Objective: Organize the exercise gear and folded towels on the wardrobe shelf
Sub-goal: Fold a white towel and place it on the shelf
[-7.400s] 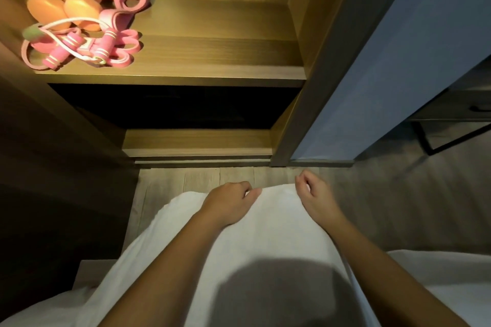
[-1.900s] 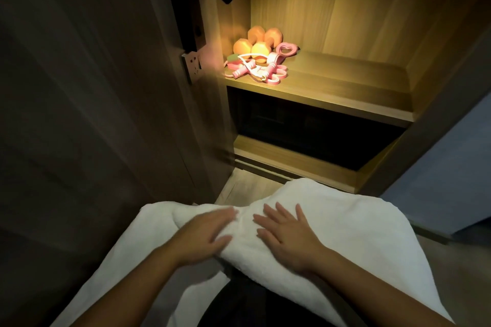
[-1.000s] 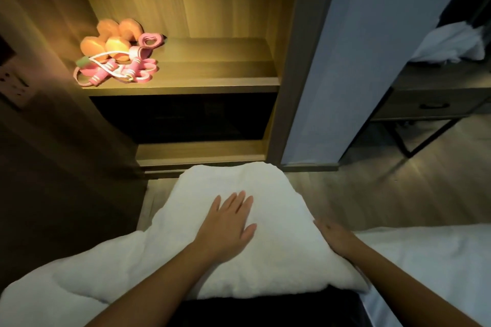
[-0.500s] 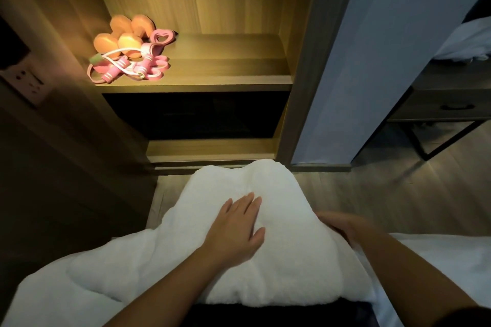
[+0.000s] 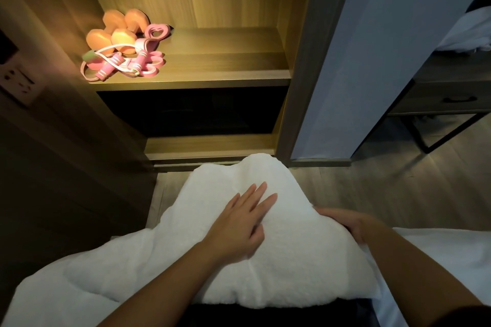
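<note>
A thick white towel point(image 5: 292, 260) lies folded across my lap in front of the wardrobe. My left hand point(image 5: 243, 223) rests flat on top of it with fingers spread. My right hand point(image 5: 348, 221) curls around the towel's right edge, its fingertips tucked under the fold. On the lit wardrobe shelf point(image 5: 225, 74), at its left end, sit two orange dumbbells point(image 5: 117, 32) and a tangle of pink resistance bands with handles point(image 5: 127, 61). The rest of that shelf is bare wood.
A wooden side panel with a wall socket point(image 5: 18, 82) stands at left. A grey wardrobe door point(image 5: 372, 61) is at right, beyond it a dark desk point(image 5: 451, 98) with white cloth on top. White bedding point(image 5: 451, 260) lies at lower right.
My right hand has slid further along and under the towel's right edge. My left hand stays flat on top, shifted slightly. The view barely moved.
</note>
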{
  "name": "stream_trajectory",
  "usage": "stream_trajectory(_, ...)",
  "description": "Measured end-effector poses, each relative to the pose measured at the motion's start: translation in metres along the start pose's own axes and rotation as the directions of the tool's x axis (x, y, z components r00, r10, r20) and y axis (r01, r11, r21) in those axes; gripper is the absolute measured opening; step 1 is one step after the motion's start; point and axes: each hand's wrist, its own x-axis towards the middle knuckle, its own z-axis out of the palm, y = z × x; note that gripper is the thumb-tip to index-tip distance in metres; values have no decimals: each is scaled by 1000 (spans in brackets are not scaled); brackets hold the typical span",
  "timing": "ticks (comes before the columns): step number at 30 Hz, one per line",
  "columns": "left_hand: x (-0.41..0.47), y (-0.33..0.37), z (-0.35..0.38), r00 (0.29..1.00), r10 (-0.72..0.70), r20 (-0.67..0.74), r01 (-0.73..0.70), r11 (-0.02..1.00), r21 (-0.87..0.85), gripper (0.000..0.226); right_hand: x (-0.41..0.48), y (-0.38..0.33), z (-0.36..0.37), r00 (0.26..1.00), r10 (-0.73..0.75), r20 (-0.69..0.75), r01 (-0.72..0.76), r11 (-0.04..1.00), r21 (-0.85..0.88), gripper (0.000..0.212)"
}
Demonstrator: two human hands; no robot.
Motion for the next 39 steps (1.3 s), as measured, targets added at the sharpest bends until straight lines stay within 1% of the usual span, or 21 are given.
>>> stream_trajectory(3,0,1,0,1000,-3,4,3,1000,7,61,0,7,-25,1000,-16,-6,17,967,252,41)
stream_trajectory(4,0,2,0,1000,-11,5,11,1000,5,61,1,10,-33,1000,-18,-17,22,952,305,40)
stream_trajectory(7,1,3,0,999,-34,8,34,999,-11,62,-2,15,-45,999,23,32,-33,926,375,47)
stream_trajectory(12,1,3,-3,998,-54,9,55,996,-71,63,-10,9,-54,998,-66,-19,68,900,431,59)
stream_trajectory(14,2,6,-5,996,-85,-15,82,988,-130,58,-19,2,-58,993,-114,30,89,892,444,64)
stream_trajectory(16,8,14,-9,987,-152,-58,132,957,-257,47,-33,-13,-58,980,-179,91,117,879,461,71)
stream_trajectory(18,19,27,-16,975,-222,-32,182,866,-466,34,-52,-36,-51,955,-258,148,152,851,503,70)
stream_trajectory(20,34,44,-26,970,-242,20,196,730,-655,29,-75,-62,-37,920,-344,186,204,828,522,65)
stream_trajectory(21,41,52,-33,967,-251,45,203,655,-728,29,-87,-76,-26,890,-396,224,229,815,532,60)
stream_trajectory(22,47,60,-41,961,-267,71,218,578,-787,26,-99,-88,-14,847,-452,280,244,798,551,56)
stream_trajectory(24,52,68,-61,936,-327,134,271,421,-866,16,-120,-107,11,731,-554,399,254,763,594,56)
stream_trajectory(25,52,68,-72,926,-340,168,291,353,-889,20,-127,-114,23,666,-588,460,249,756,606,58)
stream_trajectory(27,44,62,-93,915,-336,223,321,273,-907,44,-139,-122,46,537,-589,603,205,785,584,59)
stream_trajectory(28,38,57,-102,911,-342,232,328,255,-910,52,-143,-125,58,490,-562,667,198,816,543,59)
stream_trajectory(29,31,52,-111,907,-354,230,326,241,-914,57,-144,-126,69,469,-529,707,210,845,492,58)
stream_trajectory(30,25,46,-118,901,-368,229,327,230,-917,59,-143,-128,79,480,-496,724,229,867,442,59)
stream_trajectory(33,6,28,-134,883,-385,269,368,212,-905,68,-135,-132,106,589,-416,693,222,908,357,62)
stream_trajectory(34,-1,21,-137,873,-388,295,392,200,-898,72,-132,-133,115,613,-392,686,218,919,330,60)
stream_trajectory(36,-13,5,-141,844,-411,344,438,158,-885,78,-129,-133,136,618,-339,710,239,941,241,55)
stream_trajectory(38,-22,-13,-143,801,-459,385,477,99,-873,80,-124,-130,157,578,-293,762,269,950,161,57)
stream_trajectory(39,-26,-23,-144,775,-480,410,492,53,-869,80,-121,-128,168,563,-270,781,275,953,131,60)
